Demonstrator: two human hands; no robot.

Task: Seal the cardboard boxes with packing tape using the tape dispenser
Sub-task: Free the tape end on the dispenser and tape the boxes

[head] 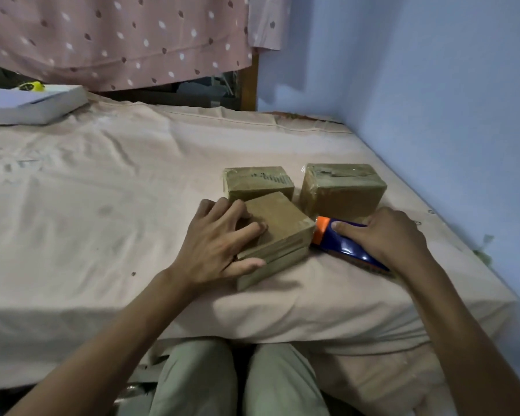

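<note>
Cardboard, three small boxes on the bed sheet (102,181). Near box (278,232) sits close to the mattress edge, slightly skewed. Far-left box (257,183) is right behind it, touching or nearly so. Far-right box (342,190) stands just beside both and already looks glossy with tape, a bit of film sticking out at its top corner.

Left hand (216,244) is spread over the near box's left side: fingers lie across the top, thumb runs along the front face. It's a bracing hold more than a clamp.

Right hand (391,235) is wrapped around the tape dispenser (342,241) (blue body, orange nose). The nose butts against the near box's right edge, the body angles down onto the sheet. Thumb lies flat along the top, fingers curl under.

Looks like the start of a run over the near box, or a tear-off at its edge; can't tell which.

How I'd do it well:
- Keep the left hand pressing down. The mattress is soft, so the box will likely tip or slide when tape gets pulled.
- Move the left fingers clear of the tape path before dragging across the top.
- Anchor tape on the right side face first, then pull over the seam in one pass, nose low.
- Keep the run straight; the skewed box makes drift off the seam likely (square it first).
- Watch the far-right box, it's close enough to catch the dispenser.
</note>
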